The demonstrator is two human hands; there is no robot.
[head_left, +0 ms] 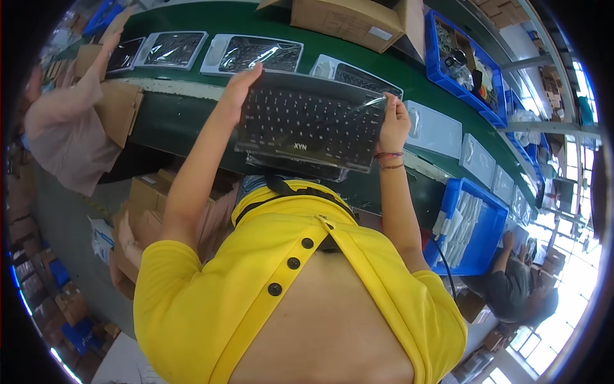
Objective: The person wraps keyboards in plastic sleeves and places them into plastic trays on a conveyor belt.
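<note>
A black keyboard [307, 118] in shiny clear film is held up in front of me, tilted, over the near edge of the green conveyor belt. My left hand [240, 93] grips its left end, the fingers mostly behind it. At the opposite end, my right hand [393, 125] is closed on the upper corner, thumb on the near side. Below the held keyboard, the edge of another dark wrapped keyboard [300, 168] shows close to my waist; most of it is hidden. Just beyond sits a white tray [324, 66] with a film-covered keyboard, partly covered by the held one.
More white trays with wrapped keyboards [262, 54] line the belt [256, 16] leftward; pale trays [435, 131] continue rightward. A cardboard box [345, 22] and blue bin [460, 64] stand beyond. A blue crate [476, 224] of white packets is at my right. Co-workers [70, 137] flank me.
</note>
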